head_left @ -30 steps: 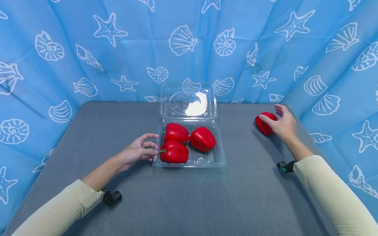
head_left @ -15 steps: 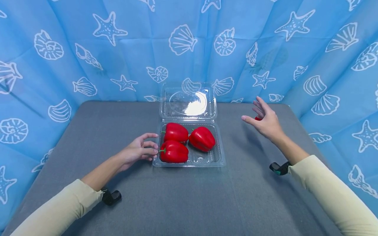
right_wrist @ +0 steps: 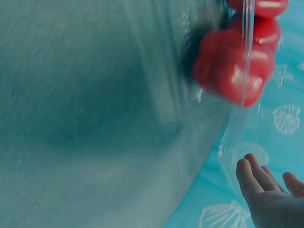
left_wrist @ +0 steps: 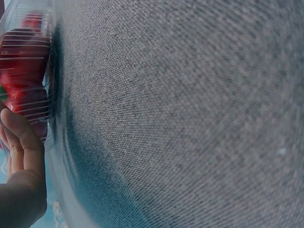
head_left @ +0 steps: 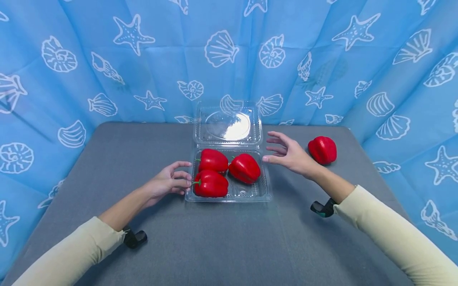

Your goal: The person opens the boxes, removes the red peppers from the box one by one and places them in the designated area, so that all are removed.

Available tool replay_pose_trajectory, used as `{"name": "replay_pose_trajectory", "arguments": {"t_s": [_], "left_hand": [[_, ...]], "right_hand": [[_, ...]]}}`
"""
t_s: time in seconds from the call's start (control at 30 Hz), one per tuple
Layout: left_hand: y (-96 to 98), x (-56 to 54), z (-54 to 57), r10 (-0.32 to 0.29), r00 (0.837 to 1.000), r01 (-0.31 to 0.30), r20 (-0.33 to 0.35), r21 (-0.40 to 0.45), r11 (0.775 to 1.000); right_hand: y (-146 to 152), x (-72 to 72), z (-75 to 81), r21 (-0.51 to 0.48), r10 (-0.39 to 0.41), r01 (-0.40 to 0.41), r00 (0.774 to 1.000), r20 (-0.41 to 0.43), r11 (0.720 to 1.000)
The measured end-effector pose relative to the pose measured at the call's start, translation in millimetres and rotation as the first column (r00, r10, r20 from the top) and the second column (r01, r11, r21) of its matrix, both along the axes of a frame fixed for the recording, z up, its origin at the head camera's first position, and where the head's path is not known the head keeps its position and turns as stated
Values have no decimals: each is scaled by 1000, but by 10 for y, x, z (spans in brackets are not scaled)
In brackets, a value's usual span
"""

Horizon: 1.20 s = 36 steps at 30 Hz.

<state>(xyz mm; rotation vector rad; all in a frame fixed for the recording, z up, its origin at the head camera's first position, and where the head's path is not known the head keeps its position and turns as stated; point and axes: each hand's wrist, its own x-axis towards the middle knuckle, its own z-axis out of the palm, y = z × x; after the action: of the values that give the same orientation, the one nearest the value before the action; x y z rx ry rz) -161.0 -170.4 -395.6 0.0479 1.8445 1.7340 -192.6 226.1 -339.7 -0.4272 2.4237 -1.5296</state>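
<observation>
A clear plastic clamshell box (head_left: 253,194) lies with its lid (head_left: 211,133) raised at the back. Inside are three red bell peppers: one at back left (head_left: 213,161), one at front left (head_left: 212,184) with a green stem, one at right (head_left: 245,168). My left hand (head_left: 168,180) has its loosely bent fingertips right at the box's left rim, and the left wrist view has its fingers (left_wrist: 31,145) by the ribbed wall. Holding nothing, my right hand (head_left: 291,155) spreads its fingers beside the box's right rim. Behind that forearm sits another red bell pepper (head_left: 323,150).
A grey cloth-covered table (head_left: 222,242) carries everything. At its far edge hangs a blue curtain (head_left: 161,71) with white shells and starfish. Black wrist cameras are strapped below both cuffs.
My right hand has let go of the pepper at far right and moved left to the box's right rim. That pepper has come back into view. The left hand stays put.
</observation>
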Motion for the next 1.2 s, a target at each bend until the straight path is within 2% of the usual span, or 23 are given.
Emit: {"name": "replay_pose_trajectory", "arguments": {"t_s": [0.17, 0.43, 0.73, 1.2], "left_hand": [[3, 3, 3, 1, 1000, -1, 1, 5, 1000], [1, -4, -9, -6, 1000, 6, -5, 10, 1000], [9, -4, -8, 7, 1000, -7, 7, -5, 1000], [-4, -14, -36, -4, 1000, 4, -4, 20, 1000]], "right_hand": [[-158, 31, -6, -20, 48, -47, 998, 44, 999], [-351, 52, -22, 72, 95, -99, 994, 63, 992], [-504, 62, -19, 114, 104, -106, 994, 16, 988], [-621, 124, -48, 183, 104, -117, 992, 75, 976]]}}
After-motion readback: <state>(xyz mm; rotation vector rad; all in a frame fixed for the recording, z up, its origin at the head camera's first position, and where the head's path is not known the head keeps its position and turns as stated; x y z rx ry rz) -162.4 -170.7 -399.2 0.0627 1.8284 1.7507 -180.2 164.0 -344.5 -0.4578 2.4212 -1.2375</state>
